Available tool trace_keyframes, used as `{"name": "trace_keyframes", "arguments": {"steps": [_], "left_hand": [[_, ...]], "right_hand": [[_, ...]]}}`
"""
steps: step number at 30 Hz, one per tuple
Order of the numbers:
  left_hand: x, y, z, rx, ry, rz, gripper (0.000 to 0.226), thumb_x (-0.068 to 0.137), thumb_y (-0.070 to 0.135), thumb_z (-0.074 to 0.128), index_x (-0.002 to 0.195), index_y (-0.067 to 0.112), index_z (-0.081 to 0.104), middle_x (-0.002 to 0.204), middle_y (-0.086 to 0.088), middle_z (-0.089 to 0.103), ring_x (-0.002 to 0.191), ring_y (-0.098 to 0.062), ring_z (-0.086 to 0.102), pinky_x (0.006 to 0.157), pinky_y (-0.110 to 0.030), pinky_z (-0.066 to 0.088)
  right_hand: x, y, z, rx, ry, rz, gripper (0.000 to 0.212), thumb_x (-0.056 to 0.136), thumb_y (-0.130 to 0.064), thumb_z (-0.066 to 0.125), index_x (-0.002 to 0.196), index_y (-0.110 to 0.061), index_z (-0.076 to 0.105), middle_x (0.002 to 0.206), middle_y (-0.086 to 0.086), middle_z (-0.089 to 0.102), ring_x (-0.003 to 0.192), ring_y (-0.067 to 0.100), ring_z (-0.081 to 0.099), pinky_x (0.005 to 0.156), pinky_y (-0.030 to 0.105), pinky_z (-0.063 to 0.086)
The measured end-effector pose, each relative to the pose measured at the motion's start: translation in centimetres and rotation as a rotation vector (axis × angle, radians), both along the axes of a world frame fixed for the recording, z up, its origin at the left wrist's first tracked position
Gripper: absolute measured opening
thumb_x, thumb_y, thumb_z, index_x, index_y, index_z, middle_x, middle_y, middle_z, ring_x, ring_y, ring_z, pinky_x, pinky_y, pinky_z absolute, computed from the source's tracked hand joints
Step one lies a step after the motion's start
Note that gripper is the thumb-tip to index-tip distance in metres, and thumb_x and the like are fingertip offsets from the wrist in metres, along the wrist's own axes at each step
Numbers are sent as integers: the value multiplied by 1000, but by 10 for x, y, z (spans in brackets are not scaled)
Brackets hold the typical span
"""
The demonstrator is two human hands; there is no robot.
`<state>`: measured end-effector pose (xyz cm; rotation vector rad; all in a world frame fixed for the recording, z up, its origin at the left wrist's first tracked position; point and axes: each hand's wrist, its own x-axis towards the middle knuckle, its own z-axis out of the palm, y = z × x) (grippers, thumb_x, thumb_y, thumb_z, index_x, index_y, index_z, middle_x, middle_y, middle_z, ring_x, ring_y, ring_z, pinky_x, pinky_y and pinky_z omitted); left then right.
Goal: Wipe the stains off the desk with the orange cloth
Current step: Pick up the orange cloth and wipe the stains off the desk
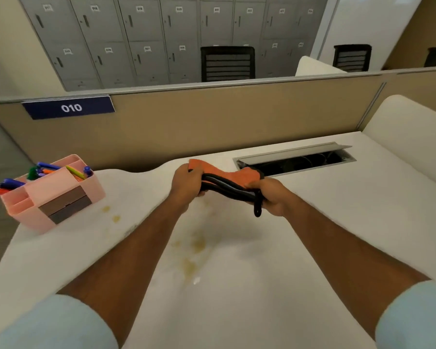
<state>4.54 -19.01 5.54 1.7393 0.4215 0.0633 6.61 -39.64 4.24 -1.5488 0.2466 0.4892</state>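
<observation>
Sign (68, 107) reads "010"; both hands grip orange cloth (239, 176).

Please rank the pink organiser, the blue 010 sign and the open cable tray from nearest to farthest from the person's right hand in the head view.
From the right hand:
1. Cable tray, just beyond it, set into the desk.
2. Pink organiser, far to the left at the desk's edge.
3. Blue 010 sign, up on the partition, back left.

Pink organizer (53, 195), holding coloured pens (45, 168), stands well left of the hands. Open cable hatch (295, 159) lies just beyond them, to the right. Tan partition (212, 117) with sign "010" (69, 107) behind; grey lockers (149, 39) and black chair (227, 63) farther back.
</observation>
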Motion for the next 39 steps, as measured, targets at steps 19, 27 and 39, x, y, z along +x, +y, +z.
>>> {"name": "trace_keyframes", "arguments": {"steps": [19, 27, 39], "left_hand": [[-205, 123, -80, 159, 181, -43, 40, 89, 2, 53, 125, 18, 50, 88, -7, 70, 63, -20, 71, 55, -22, 54], [-233, 146, -104, 358, 273, 101, 58, 85, 31, 68, 137, 13, 49, 118, 1, 62, 94, -24, 67, 88, -38, 55], [-279, 234, -137, 802, 95, 113, 40, 82, 21, 71, 121, 23, 61, 127, -2, 58, 113, -26, 57, 97, -44, 48]], "right_hand": [[-116, 128, -71, -328, -321, 246, 36, 75, -9, 70, 109, -4, 58, 94, 9, 67, 89, 21, 63, 74, 22, 50], [-138, 184, -78, -1109, -725, 472, 80, 83, -68, 46, 148, -27, 24, 157, 16, 21, 146, 36, 17, 115, 63, 10], [-132, 246, -123, -1230, -591, 567, 103, 61, -95, 7, 149, -43, 15, 161, 20, 1, 143, 52, -10, 103, 77, -11]]}}
